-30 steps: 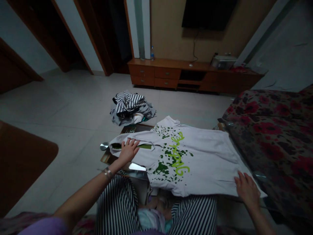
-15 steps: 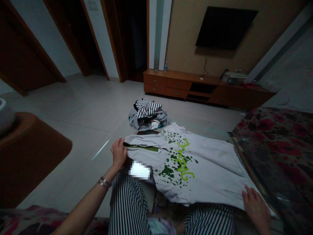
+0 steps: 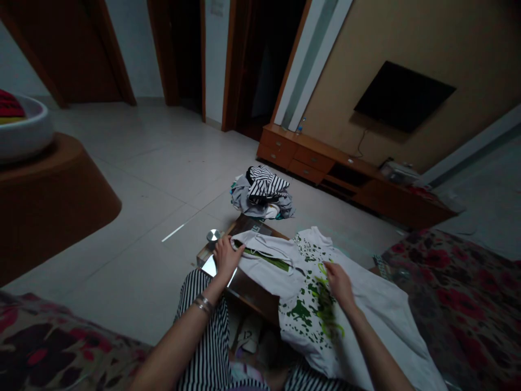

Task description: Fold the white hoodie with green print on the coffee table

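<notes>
A white hooded T-shirt (image 3: 366, 293) with green splash print and lettering lies spread over a low dark table (image 3: 262, 301) and across my lap. Its hood points left, with a green lining in the opening. My left hand (image 3: 227, 258) grips the hood's tip between thumb and fingers. Over the printed chest is my right hand (image 3: 341, 287), smeared by motion; its fingers look bent, and whether they touch the cloth is unclear.
A pile of clothes (image 3: 264, 193) with a striped piece on top sits at the table's far end. A round metal disc (image 3: 213, 235) is near my left hand. Flowered sofa covers (image 3: 459, 288) flank me. A TV cabinet (image 3: 311, 163) stands by the wall.
My right hand has left the shirt's hem and moved left over the print. The left hand still holds the hood. The view has tilted and shifted left.
</notes>
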The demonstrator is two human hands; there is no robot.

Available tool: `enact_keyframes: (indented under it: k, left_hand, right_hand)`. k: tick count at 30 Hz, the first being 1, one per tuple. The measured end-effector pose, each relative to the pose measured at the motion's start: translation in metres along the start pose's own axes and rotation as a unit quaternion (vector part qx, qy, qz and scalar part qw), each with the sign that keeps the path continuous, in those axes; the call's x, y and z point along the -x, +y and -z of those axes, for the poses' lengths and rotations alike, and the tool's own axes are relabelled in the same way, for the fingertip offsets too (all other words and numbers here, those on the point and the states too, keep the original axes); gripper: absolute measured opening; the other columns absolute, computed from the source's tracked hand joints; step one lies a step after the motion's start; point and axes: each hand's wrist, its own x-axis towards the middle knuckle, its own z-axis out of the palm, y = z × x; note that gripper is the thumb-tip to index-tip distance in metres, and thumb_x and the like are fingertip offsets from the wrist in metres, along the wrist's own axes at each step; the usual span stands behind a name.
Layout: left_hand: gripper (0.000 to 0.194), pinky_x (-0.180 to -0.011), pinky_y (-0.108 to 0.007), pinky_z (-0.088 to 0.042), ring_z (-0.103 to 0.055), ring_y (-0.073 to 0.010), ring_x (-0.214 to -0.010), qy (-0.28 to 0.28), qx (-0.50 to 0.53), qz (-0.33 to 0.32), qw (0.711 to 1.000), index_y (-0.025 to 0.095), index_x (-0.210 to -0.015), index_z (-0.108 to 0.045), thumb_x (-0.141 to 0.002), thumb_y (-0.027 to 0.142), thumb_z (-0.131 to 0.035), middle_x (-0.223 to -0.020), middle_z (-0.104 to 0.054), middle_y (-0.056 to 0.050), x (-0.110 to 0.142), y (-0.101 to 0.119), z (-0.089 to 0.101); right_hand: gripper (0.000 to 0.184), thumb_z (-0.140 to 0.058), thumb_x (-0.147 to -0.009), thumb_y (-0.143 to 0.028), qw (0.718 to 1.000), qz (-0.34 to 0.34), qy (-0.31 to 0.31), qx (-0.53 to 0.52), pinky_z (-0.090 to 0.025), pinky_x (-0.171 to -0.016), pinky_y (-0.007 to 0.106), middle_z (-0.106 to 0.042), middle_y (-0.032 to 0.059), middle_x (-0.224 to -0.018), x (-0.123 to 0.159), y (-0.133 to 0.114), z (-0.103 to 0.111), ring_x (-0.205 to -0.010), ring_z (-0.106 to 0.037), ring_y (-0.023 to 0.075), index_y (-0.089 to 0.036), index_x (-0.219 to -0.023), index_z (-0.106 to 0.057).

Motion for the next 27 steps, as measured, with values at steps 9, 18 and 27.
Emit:
enact_keyframes:
  k: [9,18,27]
  left_hand:
    - [0.037,-0.094,-0.034,-0.042,-0.052,-0.0222,-0.105,0.049,0.035,-0.096,0.994,0.017,-0.101,-0.057,-0.073,-0.002,-0.042,-0.104,-0.055,-0.008,0.013,0.022,0.011]
    - [0.041,-0.090,-0.041,-0.044,-0.051,-0.0280,-0.105,0.085,-0.010,-0.070,0.994,0.014,-0.109,-0.055,-0.072,-0.001,-0.045,-0.107,-0.053,-0.011,0.038,0.019,0.018]
    - [0.042,-0.094,-0.037,-0.047,-0.053,-0.0209,-0.104,0.116,0.176,-0.068,0.975,0.018,-0.104,-0.052,-0.069,-0.002,-0.043,-0.106,-0.046,-0.007,0.056,0.019,0.004]
  right_hand:
    - [0.031,-0.042,-0.089,-0.013,0.960,0.194,-0.196,-0.041,-0.043,-0.091,0.034,-0.064,0.0118,-0.105,-0.020,-0.230,-0.162,-0.100,-0.056,0.0232,-0.015,-0.109,-0.064]
    - [0.046,-0.033,-0.083,-0.007,0.985,-0.046,-0.095,-0.136,-0.045,-0.084,0.034,-0.064,0.0181,-0.107,-0.063,-0.204,-0.158,-0.094,-0.061,0.0234,-0.007,-0.125,-0.053]
    - [0.034,-0.042,-0.073,-0.006,0.967,0.092,-0.181,-0.155,-0.039,-0.095,0.034,-0.067,0.0112,-0.102,-0.052,-0.213,-0.177,-0.104,-0.054,0.0229,-0.016,-0.089,-0.070]
